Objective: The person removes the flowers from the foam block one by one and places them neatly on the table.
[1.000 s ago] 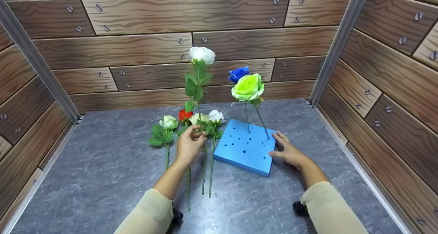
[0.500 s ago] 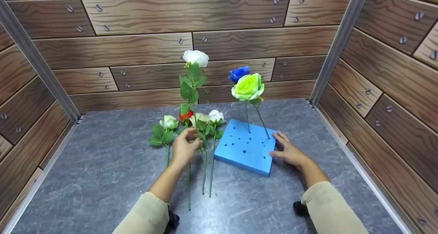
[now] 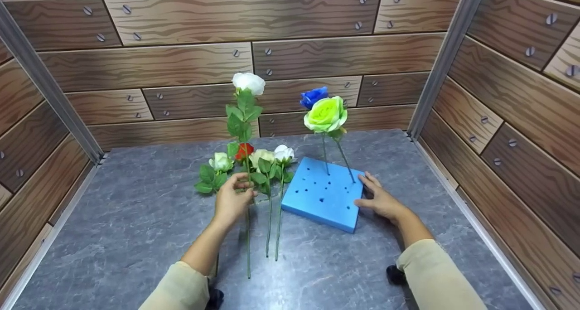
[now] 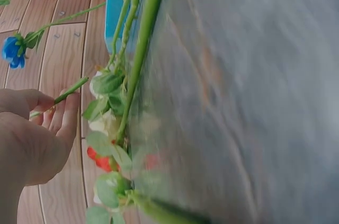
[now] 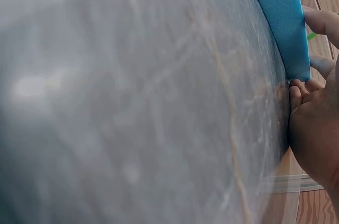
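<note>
I pinch the stem of a tall white rose point(image 3: 248, 84) between the thumb and fingers of my left hand point(image 3: 232, 203), bloom above my grip and nearly upright; the wrist view shows the cut stem end point(image 4: 79, 83) just past my fingertips, touching nothing. My right hand point(image 3: 380, 202) clasps nothing: its thumb and fingers lie spread against the near-side edge of the blue block point(image 3: 333, 196), which sits between my hands. Its far part, beyond my right fingertips, bears a blue rose point(image 3: 314, 97) and a lime-green rose point(image 3: 325, 115). Just past my left grip lie a pale green rose point(image 3: 221, 162), a red rose point(image 3: 244, 151), a cream rose point(image 3: 261, 158) and another white bloom point(image 3: 284, 152). I judge this to be the readying of one more flower for planting; the next move would call for bringing its stem rightward, over an unfilled hole point(image 3: 321, 200), and pressing down while my right hand braces the block.
</note>
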`<move>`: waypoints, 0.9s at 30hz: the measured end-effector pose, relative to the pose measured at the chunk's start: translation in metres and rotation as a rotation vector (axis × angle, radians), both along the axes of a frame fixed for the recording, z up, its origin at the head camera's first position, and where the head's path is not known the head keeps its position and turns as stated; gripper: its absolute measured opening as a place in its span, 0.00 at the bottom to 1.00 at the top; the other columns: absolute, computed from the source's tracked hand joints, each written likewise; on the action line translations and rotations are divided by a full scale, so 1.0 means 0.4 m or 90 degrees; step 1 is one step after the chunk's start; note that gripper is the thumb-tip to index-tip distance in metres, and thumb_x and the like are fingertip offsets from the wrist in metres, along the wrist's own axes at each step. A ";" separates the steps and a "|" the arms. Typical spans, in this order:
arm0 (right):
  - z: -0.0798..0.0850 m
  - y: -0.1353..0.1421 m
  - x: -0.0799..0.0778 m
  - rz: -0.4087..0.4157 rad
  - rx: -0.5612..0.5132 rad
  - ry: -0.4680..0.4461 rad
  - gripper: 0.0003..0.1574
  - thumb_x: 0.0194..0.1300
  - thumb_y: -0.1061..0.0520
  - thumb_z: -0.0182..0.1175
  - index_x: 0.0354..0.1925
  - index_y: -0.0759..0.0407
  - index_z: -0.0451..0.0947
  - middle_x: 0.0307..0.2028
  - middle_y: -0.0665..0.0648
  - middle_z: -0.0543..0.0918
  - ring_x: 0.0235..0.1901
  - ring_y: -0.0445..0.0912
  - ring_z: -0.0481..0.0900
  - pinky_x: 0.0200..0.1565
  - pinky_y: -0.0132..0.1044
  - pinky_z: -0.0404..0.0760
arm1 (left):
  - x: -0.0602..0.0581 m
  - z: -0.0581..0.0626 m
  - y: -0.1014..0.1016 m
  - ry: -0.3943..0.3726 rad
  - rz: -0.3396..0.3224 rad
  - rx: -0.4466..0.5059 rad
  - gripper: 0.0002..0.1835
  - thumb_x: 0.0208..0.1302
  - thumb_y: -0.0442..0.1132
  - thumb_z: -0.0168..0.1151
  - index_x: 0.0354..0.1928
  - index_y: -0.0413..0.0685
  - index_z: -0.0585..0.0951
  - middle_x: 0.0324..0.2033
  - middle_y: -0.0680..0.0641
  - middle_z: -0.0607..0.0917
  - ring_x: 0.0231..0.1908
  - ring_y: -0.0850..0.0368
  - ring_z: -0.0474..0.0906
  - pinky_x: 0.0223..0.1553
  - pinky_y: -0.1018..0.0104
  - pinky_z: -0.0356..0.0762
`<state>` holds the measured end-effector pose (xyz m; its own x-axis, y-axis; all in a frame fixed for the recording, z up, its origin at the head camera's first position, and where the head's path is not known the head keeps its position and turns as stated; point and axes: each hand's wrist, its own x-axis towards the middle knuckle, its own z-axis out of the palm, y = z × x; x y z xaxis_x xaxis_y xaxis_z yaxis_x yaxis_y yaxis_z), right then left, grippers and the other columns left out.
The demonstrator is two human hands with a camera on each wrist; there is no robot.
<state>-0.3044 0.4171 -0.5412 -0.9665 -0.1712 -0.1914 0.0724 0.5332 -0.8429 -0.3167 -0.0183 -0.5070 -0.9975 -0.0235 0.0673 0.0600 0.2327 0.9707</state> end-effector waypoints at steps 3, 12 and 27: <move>0.001 -0.001 0.001 0.002 0.001 0.001 0.65 0.74 0.45 0.71 0.89 0.53 0.40 0.88 0.63 0.26 0.86 0.68 0.18 0.84 0.76 0.35 | 0.006 -0.001 -0.022 -0.015 0.004 0.004 0.26 0.69 0.23 0.63 0.69 0.38 0.79 0.55 0.30 0.87 0.46 0.39 0.94 0.42 0.61 0.95; -0.002 0.000 0.000 0.003 -0.007 0.003 0.65 0.74 0.46 0.71 0.89 0.53 0.41 0.88 0.64 0.27 0.86 0.68 0.19 0.84 0.75 0.36 | 0.024 -0.008 -0.066 -0.042 0.005 -0.001 0.28 0.70 0.23 0.61 0.71 0.37 0.77 0.57 0.28 0.84 0.45 0.39 0.94 0.41 0.60 0.95; 0.000 0.000 -0.001 0.010 -0.006 -0.001 0.64 0.75 0.46 0.71 0.89 0.53 0.40 0.88 0.63 0.25 0.86 0.68 0.20 0.84 0.76 0.39 | 0.061 -0.003 -0.109 -0.065 0.007 -0.026 0.24 0.73 0.22 0.58 0.69 0.39 0.77 0.57 0.30 0.84 0.45 0.42 0.92 0.36 0.61 0.92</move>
<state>-0.3048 0.4171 -0.5411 -0.9633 -0.1879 -0.1917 0.0661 0.5259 -0.8479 -0.2923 -0.0617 -0.5080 -0.9989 -0.0330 -0.0337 -0.0415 0.2720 0.9614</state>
